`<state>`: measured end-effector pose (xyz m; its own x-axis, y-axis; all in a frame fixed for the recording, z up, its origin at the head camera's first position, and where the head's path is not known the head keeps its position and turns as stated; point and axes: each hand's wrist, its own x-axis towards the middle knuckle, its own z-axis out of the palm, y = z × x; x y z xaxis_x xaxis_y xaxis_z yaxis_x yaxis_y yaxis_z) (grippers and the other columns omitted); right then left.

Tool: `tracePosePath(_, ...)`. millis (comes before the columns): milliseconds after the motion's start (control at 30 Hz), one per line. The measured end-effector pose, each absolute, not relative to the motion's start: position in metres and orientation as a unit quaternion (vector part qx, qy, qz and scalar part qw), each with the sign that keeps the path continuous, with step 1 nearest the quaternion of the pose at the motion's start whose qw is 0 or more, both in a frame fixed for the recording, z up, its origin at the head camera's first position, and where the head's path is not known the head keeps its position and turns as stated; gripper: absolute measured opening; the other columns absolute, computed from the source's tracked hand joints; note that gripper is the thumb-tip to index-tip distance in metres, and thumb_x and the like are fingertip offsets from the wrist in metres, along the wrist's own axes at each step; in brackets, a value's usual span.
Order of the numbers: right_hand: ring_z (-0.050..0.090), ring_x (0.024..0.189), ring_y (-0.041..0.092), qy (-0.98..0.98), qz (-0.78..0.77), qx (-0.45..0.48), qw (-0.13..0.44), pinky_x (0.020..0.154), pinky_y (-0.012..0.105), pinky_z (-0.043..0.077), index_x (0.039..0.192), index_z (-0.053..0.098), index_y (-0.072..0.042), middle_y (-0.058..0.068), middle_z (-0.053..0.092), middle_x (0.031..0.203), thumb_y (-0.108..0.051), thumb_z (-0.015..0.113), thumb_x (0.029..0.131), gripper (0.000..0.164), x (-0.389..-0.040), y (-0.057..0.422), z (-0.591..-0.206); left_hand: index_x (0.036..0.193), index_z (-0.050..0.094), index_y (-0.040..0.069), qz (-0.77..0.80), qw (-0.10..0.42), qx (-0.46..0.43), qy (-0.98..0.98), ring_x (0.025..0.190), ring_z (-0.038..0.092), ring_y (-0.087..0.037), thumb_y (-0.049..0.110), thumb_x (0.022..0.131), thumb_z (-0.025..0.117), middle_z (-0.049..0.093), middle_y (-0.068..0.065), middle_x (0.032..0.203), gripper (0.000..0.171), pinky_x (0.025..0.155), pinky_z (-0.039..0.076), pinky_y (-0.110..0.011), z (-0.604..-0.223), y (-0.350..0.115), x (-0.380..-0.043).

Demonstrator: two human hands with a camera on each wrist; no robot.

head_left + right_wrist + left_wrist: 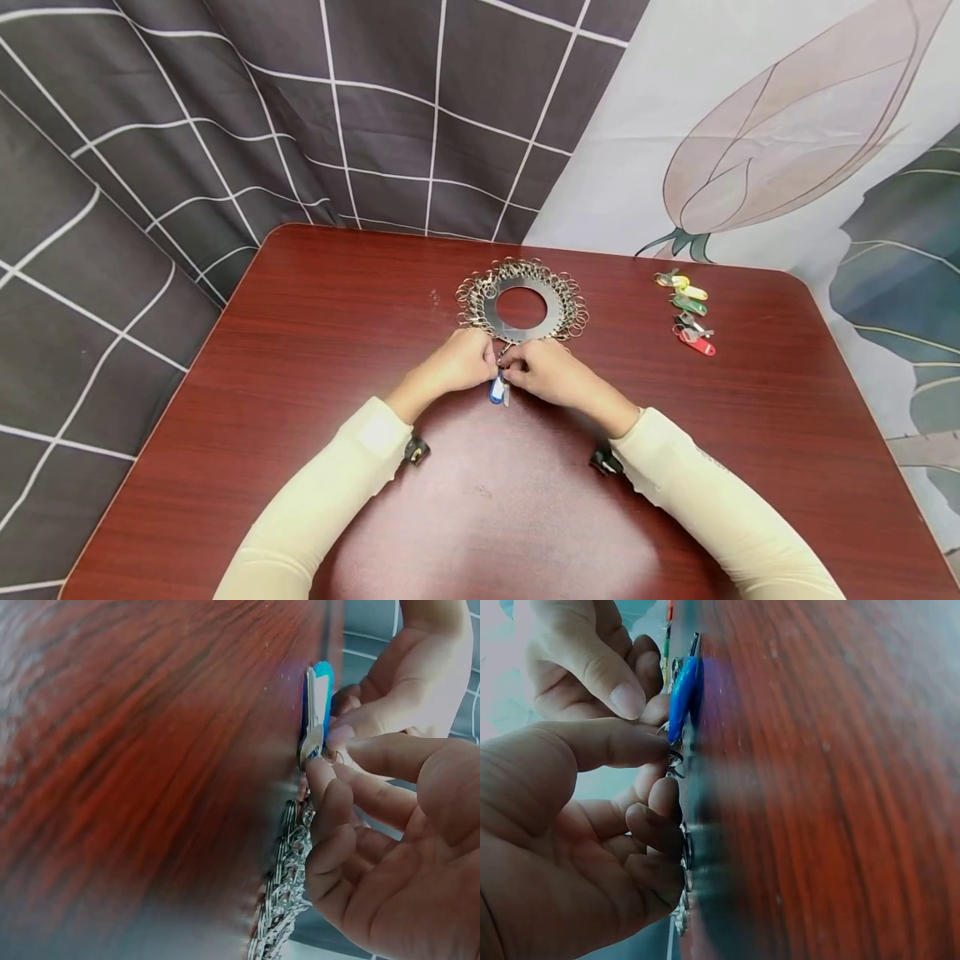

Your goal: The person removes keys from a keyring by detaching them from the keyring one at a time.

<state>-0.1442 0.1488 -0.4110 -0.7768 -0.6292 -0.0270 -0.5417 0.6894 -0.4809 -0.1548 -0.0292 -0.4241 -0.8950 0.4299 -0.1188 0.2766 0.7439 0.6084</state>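
Observation:
A blue key tag (497,390) and a silver key (313,742) hang together at the near edge of a flat metal ring plate (554,310). Small clasps and split rings (471,304) line the plate's rim. My left hand (468,358) pinches the small key ring (676,762) at the tag's top between thumb and fingers. From the other side my right hand (553,372) pinches at the same ring, its thumb and index finger meeting there. The fingertips of both hands nearly touch and partly hide the ring and the clasp beside it.
To the right on the red-brown table (337,317) lie more tagged keys in a column: a yellow tag (693,292), a green tag (688,305), a dark key set (686,321) and a red tag (699,342). Curtains (390,108) hang behind the table's far edge.

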Motion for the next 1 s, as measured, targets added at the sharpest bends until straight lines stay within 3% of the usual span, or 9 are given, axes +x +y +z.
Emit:
tracePosePath(133,0.056,0.066,0.008,0.923,-0.215,-0.311,0.076,0.061,0.032,0.049,0.089,0.072,-0.014,-0.007,0.064,0.068,-0.024,0.071,0.083,0.012,-0.1426,0.1454,-0.4124,0.046,0.050,0.019,0.346,0.146,0.171,0.911,0.045,0.040,-0.007,0.010,0.074,0.065,0.046,0.007,0.046,0.033,0.045,0.034,-0.021,-0.4230,-0.0294,-0.1566)
tracePosePath(233,0.053,0.064,0.012,0.932,-0.194,-0.302,0.056,0.055,0.033,0.046,0.079,0.066,-0.015,-0.005,0.057,0.067,-0.033,0.074,0.080,0.020,-0.1413,0.1430,-0.4144,0.042,0.043,0.020,0.389,0.162,0.162,0.892,0.040,0.030,-0.004,0.009,0.075,0.063,0.035,0.009,0.041,0.040,0.040,0.023,-0.020,-0.4230,-0.0297,-0.1582)
tracePosePath(367,0.052,0.063,0.014,0.941,-0.166,-0.293,0.025,0.051,0.035,0.044,0.073,0.061,-0.017,-0.004,0.053,0.065,-0.037,0.076,0.079,0.025,-0.1409,0.1409,-0.4162,0.043,0.047,0.012,0.458,0.187,0.149,0.856,0.039,0.024,-0.003,0.003,0.075,0.059,0.032,0.011,0.040,0.036,0.038,0.017,-0.020,-0.4250,-0.0294,-0.1598)
tracePosePath(567,0.059,0.071,0.019,0.937,-0.156,-0.311,-0.009,0.057,0.039,0.050,0.077,0.066,-0.016,-0.001,0.059,0.069,-0.015,0.069,0.082,0.006,-0.1430,0.1413,-0.4157,0.060,0.062,-0.009,0.501,0.199,0.131,0.832,0.043,0.031,-0.005,0.001,0.079,0.060,0.048,0.002,0.050,0.022,0.041,0.023,-0.020,-0.4265,-0.0291,-0.1608)
tracePosePath(733,0.064,0.077,0.022,0.933,-0.167,-0.319,-0.014,0.061,0.043,0.053,0.079,0.070,-0.016,0.002,0.065,0.076,-0.008,0.063,0.083,0.011,-0.1451,0.1437,-0.4158,0.070,0.069,-0.008,0.494,0.191,0.126,0.839,0.057,0.043,-0.010,0.001,0.083,0.060,0.063,-0.007,0.069,0.018,0.049,0.032,-0.021,-0.4274,-0.0301,-0.1614)
tracePosePath(1000,0.066,0.085,0.022,0.932,-0.181,-0.314,-0.007,0.070,0.044,0.055,0.091,0.074,-0.015,0.000,0.071,0.084,-0.010,0.062,0.086,0.014,-0.1485,0.1458,-0.4166,0.079,0.073,-0.003,0.492,0.172,0.098,0.848,0.077,0.054,-0.016,0.001,0.079,0.059,0.068,-0.011,0.084,0.014,0.061,0.042,-0.025,-0.4294,-0.0325,-0.1641)
